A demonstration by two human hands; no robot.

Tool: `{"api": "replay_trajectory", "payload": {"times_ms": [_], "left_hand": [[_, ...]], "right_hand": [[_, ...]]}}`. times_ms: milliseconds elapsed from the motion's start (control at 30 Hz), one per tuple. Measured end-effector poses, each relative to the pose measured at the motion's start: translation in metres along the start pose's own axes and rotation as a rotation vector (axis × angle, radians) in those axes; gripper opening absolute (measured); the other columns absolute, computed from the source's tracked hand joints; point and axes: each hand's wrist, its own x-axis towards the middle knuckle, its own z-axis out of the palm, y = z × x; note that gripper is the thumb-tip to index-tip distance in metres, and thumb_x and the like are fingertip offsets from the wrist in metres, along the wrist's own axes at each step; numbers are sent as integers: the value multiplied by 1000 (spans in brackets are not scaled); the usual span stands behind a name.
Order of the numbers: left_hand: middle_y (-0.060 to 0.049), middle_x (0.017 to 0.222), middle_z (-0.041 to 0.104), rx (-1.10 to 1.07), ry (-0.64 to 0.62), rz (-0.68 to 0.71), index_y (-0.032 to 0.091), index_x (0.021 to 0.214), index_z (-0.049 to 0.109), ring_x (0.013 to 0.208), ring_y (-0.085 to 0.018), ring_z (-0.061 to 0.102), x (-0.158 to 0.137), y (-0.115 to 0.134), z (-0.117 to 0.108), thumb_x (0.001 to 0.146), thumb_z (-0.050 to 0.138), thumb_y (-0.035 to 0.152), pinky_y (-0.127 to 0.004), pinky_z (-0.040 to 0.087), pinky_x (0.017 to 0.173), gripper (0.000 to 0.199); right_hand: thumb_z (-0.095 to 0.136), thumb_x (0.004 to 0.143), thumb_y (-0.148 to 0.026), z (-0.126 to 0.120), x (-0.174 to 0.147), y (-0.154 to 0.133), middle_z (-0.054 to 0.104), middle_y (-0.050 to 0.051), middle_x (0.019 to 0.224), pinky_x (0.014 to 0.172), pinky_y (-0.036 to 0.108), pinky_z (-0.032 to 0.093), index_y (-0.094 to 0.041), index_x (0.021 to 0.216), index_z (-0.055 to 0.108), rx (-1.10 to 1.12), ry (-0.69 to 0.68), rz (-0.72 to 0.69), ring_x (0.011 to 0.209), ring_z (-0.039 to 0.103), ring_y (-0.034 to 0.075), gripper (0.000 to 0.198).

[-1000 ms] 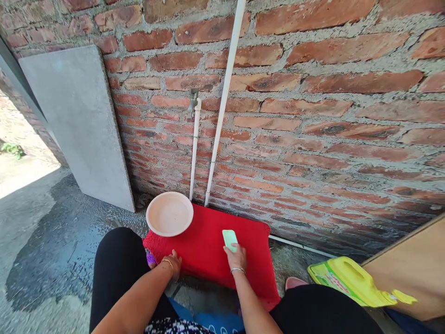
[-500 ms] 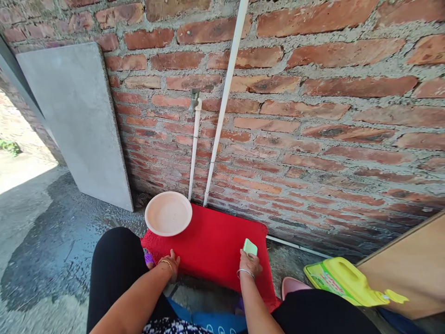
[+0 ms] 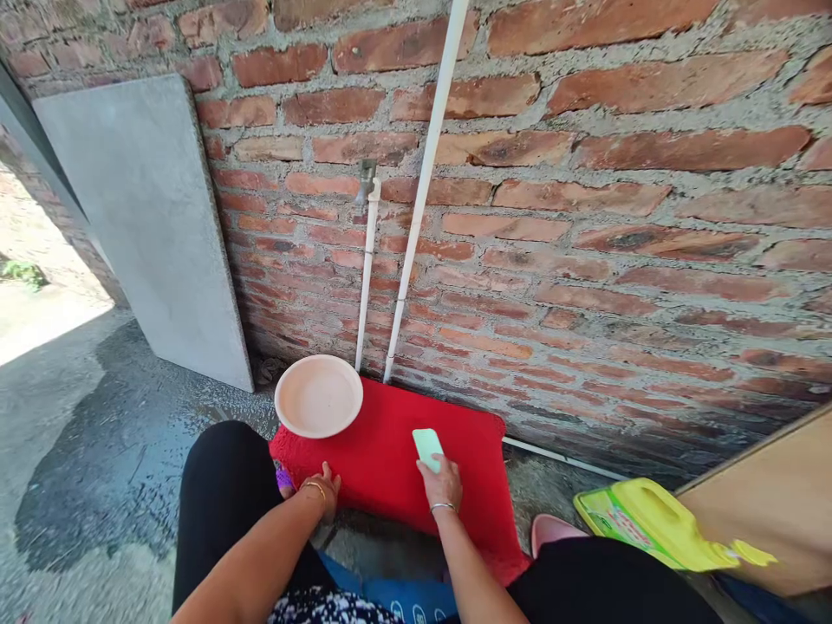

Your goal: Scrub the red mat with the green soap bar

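Right hand [image 3: 444, 484]; mint-green block [image 3: 426, 445] in grasp, far end forward

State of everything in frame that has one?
Pale green block: gripped in right hand
Left hand: at cloth's near edge; grip unclear
Red cloth: spread out
Pale pink basin: upright, on cloth; water content unclear
Tap: no stream visible
Grey slab: leaning against wall
Floor: wet patch at left
Yellow jug: upright or tipped unclear
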Motion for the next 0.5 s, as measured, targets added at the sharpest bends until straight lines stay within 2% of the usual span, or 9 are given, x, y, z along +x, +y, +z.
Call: {"api": "replay_trajectory", "payload": {"times_ms": [100, 133, 167, 233, 333, 400, 433, 500], "left_hand": [[-16, 157, 0, -20, -15, -2, 30, 147, 25, 128, -49, 37, -7, 3, -6, 28, 84, 51, -65, 40, 95, 134], [-16, 157, -2, -16, -21, -2, 30, 147, 24, 128, -49, 37, -10, 4, -7, 28, 84, 51, -65, 40, 95, 135], [-16, 157, -3, -4, -27, -6, 29, 148, 22, 129, -49, 36, -12, 5, -9, 29, 84, 51, -65, 40, 95, 136], [-16, 157, -4, 34, -39, -20, 29, 148, 18, 130, -48, 35, -16, 7, -10, 30, 84, 51, -64, 40, 96, 138], [-18, 157, -2, 54, -34, -14, 27, 149, 19, 129, -48, 36, -17, 7, -9, 30, 83, 53, -63, 39, 97, 137], [-19, 157, 0, 16, 9, 7, 26, 147, 26, 127, -48, 39, -15, 6, -6, 30, 82, 56, -63, 39, 96, 132], [-20, 157, 1, -10, 38, 14, 26, 145, 30, 125, -49, 41, -14, 6, -5, 31, 81, 58, -64, 39, 95, 129], [-20, 157, 3, -53, 91, 30, 26, 143, 36, 121, -50, 45, -10, 6, -2, 32, 79, 61, -66, 41, 91, 124]], "right_hand": [[54, 76, -53, -15, 24, 28, 60, 16, 97, 66, 36, 44, -12, 109, 60, 126, 169, 453, 84, 59, 27, 53], [53, 77, -55, -16, 27, 32, 60, 17, 95, 64, 36, 44, -10, 109, 59, 149, 185, 533, 83, 59, 28, 56], [53, 76, -56, -15, 27, 32, 60, 17, 93, 64, 36, 44, -10, 107, 59, 161, 186, 551, 82, 59, 28, 56], [56, 73, -54, -4, 16, 20, 60, 14, 90, 69, 35, 45, -13, 102, 60, 179, 159, 407, 85, 58, 28, 51], [65, 66, -46, 25, -19, -15, 59, 8, 91, 78, 32, 46, -19, 89, 62, 252, 36, -26, 87, 58, 23, 36], [67, 64, -41, 45, -45, -35, 59, 4, 92, 77, 29, 46, -22, 83, 62, 292, -96, -255, 85, 59, 20, 28], [68, 63, -40, 51, -55, -40, 59, 3, 92, 74, 28, 47, -24, 81, 62, 294, -151, -316, 83, 59, 19, 25], [69, 63, -40, 55, -65, -38, 59, 2, 91, 68, 27, 47, -25, 80, 62, 277, -204, -343, 79, 59, 18, 23]]}}
